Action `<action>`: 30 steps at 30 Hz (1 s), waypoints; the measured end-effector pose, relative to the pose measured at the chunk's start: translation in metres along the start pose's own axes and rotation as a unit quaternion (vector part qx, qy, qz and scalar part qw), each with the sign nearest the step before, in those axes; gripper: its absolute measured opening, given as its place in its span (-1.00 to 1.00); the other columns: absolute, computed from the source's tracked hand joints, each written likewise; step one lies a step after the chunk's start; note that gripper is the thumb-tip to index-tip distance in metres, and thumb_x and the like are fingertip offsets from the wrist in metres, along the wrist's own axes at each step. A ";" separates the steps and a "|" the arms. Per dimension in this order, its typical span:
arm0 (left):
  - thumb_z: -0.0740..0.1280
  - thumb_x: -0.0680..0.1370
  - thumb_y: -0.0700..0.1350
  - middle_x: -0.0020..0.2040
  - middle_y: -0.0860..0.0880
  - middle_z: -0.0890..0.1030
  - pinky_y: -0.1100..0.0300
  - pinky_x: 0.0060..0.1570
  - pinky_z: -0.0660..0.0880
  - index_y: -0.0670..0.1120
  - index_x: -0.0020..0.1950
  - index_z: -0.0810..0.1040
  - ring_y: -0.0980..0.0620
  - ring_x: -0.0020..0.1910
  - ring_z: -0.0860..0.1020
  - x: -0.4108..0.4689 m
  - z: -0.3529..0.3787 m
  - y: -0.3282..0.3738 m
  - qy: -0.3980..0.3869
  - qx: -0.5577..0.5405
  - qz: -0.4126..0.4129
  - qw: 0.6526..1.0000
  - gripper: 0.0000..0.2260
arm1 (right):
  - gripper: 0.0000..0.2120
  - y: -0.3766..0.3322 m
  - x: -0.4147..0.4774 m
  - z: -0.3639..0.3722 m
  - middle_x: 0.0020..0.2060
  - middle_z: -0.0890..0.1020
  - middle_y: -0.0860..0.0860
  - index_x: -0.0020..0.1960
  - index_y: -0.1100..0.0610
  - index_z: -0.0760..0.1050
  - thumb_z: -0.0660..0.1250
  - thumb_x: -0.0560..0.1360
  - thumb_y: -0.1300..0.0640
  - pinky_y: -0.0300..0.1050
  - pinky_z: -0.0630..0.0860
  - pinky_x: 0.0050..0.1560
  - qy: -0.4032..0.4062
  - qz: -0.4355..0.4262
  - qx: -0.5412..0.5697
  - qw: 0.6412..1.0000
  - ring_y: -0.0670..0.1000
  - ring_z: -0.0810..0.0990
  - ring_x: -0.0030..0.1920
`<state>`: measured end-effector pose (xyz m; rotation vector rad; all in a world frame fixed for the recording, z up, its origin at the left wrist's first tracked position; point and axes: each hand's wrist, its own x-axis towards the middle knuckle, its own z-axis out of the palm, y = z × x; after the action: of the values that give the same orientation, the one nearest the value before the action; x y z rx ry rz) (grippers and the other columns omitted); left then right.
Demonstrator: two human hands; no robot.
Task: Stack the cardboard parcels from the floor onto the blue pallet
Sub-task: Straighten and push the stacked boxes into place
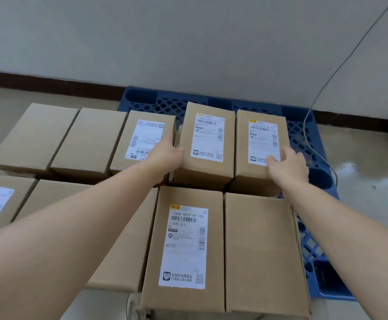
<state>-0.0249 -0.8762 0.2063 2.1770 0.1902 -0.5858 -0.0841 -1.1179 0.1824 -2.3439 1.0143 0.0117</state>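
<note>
I am looking down at a blue pallet (pixel 304 139) with a lattice top, set against a pale wall (pixel 188 38), with cardboard parcels packed over and beside it. I count nine parcels in view, and five of them show white shipping labels. My left hand (pixel 165 155) is pressed flat against the left side of a labelled parcel (pixel 205 144) at the far middle of the pallet; its label begins "702F 0269", with "0269" repeated lower down. My right hand (pixel 287 165) is spread over the near right corner of the neighbouring parcel (pixel 261 146), fingers open and covering part of its label, whose top line I cannot read clearly. These two parcels stand touching, so my hands bracket the pair from either side — well apart from each other. Nearer me on the pallet sits a parcel (pixel 186 248) whose label reads "163A B020 00 155", then "B020", above a barcode and small Chinese print too fine to read. Touching its right side is a plain parcel (pixel 262 250). Left of the pallet's far row, one parcel (pixel 142 139) carries an upside-down label, followed by two plain ones. A thin grey cable (pixel 322 88) runs down the wall to the pallet's right edge.
</note>
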 end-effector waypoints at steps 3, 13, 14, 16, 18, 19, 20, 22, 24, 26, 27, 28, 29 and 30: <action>0.18 0.61 -0.09 0.37 0.02 0.42 0.03 0.21 0.42 0.07 0.47 0.22 -0.09 0.32 0.42 0.024 0.000 -0.001 -0.036 -0.015 0.015 0.999 -0.58 | -0.54 -0.002 0.009 0.010 0.34 0.36 0.08 0.43 -0.07 0.20 0.14 0.54 0.00 0.18 0.42 0.19 -0.003 0.026 0.039 0.999 0.15 0.43 0.22; 0.21 0.61 -0.10 0.34 0.12 0.46 0.16 0.06 0.41 0.21 0.49 0.14 0.06 0.14 0.47 0.027 -0.010 -0.013 -0.127 -0.008 0.024 0.992 -0.50 | -0.60 -0.001 -0.008 0.004 0.35 0.41 0.00 0.43 -0.07 0.25 0.07 0.59 -0.02 0.10 0.33 0.27 0.025 0.054 0.079 0.995 0.07 0.38 0.33; 0.21 0.60 -0.09 0.36 0.12 0.44 0.15 0.10 0.41 0.20 0.51 0.12 0.05 0.17 0.46 0.026 -0.011 -0.015 -0.130 -0.002 0.023 0.991 -0.48 | -0.60 0.000 -0.011 0.003 0.33 0.43 0.00 0.42 -0.06 0.26 0.06 0.59 -0.04 0.11 0.34 0.26 0.029 0.055 0.077 0.995 0.07 0.38 0.32; 0.22 0.60 -0.08 0.40 0.09 0.41 0.07 0.23 0.42 0.18 0.52 0.09 0.01 0.27 0.45 0.026 -0.012 -0.018 -0.136 0.010 0.022 0.990 -0.45 | -0.59 0.000 -0.016 0.003 0.32 0.45 0.01 0.42 -0.04 0.26 0.03 0.59 -0.07 0.14 0.36 0.24 0.035 0.059 0.065 0.996 0.10 0.40 0.29; 0.23 0.59 -0.07 0.42 0.06 0.39 -0.02 0.30 0.40 0.15 0.53 0.07 -0.03 0.32 0.42 0.025 -0.013 -0.019 -0.144 0.026 0.025 0.989 -0.44 | -0.56 0.000 -0.019 0.003 0.33 0.44 0.05 0.44 0.00 0.21 0.01 0.59 -0.08 0.15 0.35 0.23 0.034 0.072 0.044 0.996 0.13 0.40 0.30; 0.23 0.59 -0.07 0.43 0.05 0.38 -0.02 0.31 0.39 0.13 0.53 0.06 -0.03 0.33 0.42 0.025 -0.014 -0.019 -0.149 0.034 0.028 0.988 -0.44 | -0.54 -0.001 -0.020 0.004 0.33 0.43 0.06 0.45 0.03 0.20 0.01 0.59 -0.09 0.16 0.33 0.23 0.033 0.082 0.033 0.996 0.15 0.39 0.30; 0.23 0.59 -0.07 0.43 0.04 0.37 0.01 0.30 0.40 0.10 0.54 0.07 -0.02 0.33 0.42 0.025 -0.016 -0.017 -0.154 0.041 0.031 0.987 -0.44 | -0.54 -0.003 -0.020 0.005 0.33 0.42 0.09 0.44 0.05 0.21 0.01 0.59 -0.10 0.17 0.33 0.23 0.037 0.088 0.012 0.995 0.16 0.38 0.30; 0.22 0.60 -0.04 0.41 0.02 0.39 0.09 0.20 0.42 0.03 0.52 0.11 -0.01 0.30 0.43 0.028 -0.024 -0.011 -0.155 0.066 0.048 0.985 -0.48 | -0.55 -0.015 -0.018 0.009 0.28 0.43 0.13 0.37 0.09 0.28 0.03 0.58 -0.10 0.20 0.33 0.22 0.066 0.059 -0.068 0.994 0.18 0.38 0.27; 0.20 0.61 -0.01 0.43 0.00 0.36 0.10 0.22 0.38 -0.01 0.52 0.16 -0.01 0.35 0.39 0.038 -0.037 -0.005 -0.127 0.094 0.070 0.985 -0.51 | -0.59 -0.043 -0.013 0.017 0.28 0.42 0.12 0.33 0.12 0.33 0.07 0.57 -0.07 0.18 0.32 0.24 0.099 -0.015 -0.106 0.989 0.17 0.37 0.27; 0.18 0.62 0.00 0.47 0.00 0.32 0.07 0.30 0.36 -0.02 0.51 0.22 -0.02 0.39 0.35 0.056 -0.057 -0.004 -0.091 0.115 0.083 0.986 -0.55 | -0.61 -0.085 -0.007 0.031 0.34 0.40 0.10 0.34 0.14 0.35 0.09 0.59 -0.02 0.12 0.27 0.30 0.085 -0.098 -0.079 0.988 0.14 0.32 0.34; 0.16 0.63 -0.01 0.47 0.00 0.31 0.07 0.28 0.37 -0.01 0.49 0.25 -0.03 0.38 0.36 0.067 -0.068 -0.006 -0.074 0.128 0.089 0.985 -0.58 | -0.61 -0.108 -0.004 0.040 0.37 0.39 0.08 0.35 0.14 0.36 0.09 0.60 -0.01 0.09 0.23 0.35 0.066 -0.142 -0.068 0.985 0.11 0.29 0.39; 0.16 0.63 -0.02 0.47 0.01 0.32 0.08 0.25 0.37 -0.01 0.48 0.28 -0.03 0.37 0.37 0.080 -0.079 -0.011 -0.059 0.150 0.096 0.982 -0.60 | -0.60 -0.130 -0.003 0.051 0.38 0.38 0.07 0.36 0.12 0.36 0.10 0.60 -0.02 0.07 0.20 0.39 0.040 -0.182 -0.068 0.980 0.08 0.25 0.43; 0.15 0.63 -0.02 0.47 0.00 0.31 0.06 0.28 0.34 0.00 0.47 0.29 -0.04 0.39 0.34 0.092 -0.091 -0.017 -0.043 0.180 0.101 0.978 -0.61 | -0.60 -0.150 -0.002 0.063 0.39 0.38 0.05 0.38 0.11 0.36 0.10 0.60 -0.02 0.05 0.17 0.41 0.011 -0.220 -0.072 0.973 0.06 0.23 0.44; 0.15 0.63 -0.02 0.49 -0.02 0.29 0.02 0.33 0.28 0.00 0.47 0.29 -0.06 0.43 0.28 0.105 -0.102 -0.023 -0.026 0.217 0.102 0.970 -0.60 | -0.59 -0.168 -0.001 0.076 0.38 0.39 0.04 0.38 0.10 0.35 0.10 0.60 -0.02 0.03 0.15 0.41 -0.020 -0.253 -0.077 0.964 0.05 0.23 0.44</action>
<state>0.0950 -0.7896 0.1939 2.5571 -0.2108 -0.6075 0.0439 -0.9866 0.2040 -2.6692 0.3819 -0.0601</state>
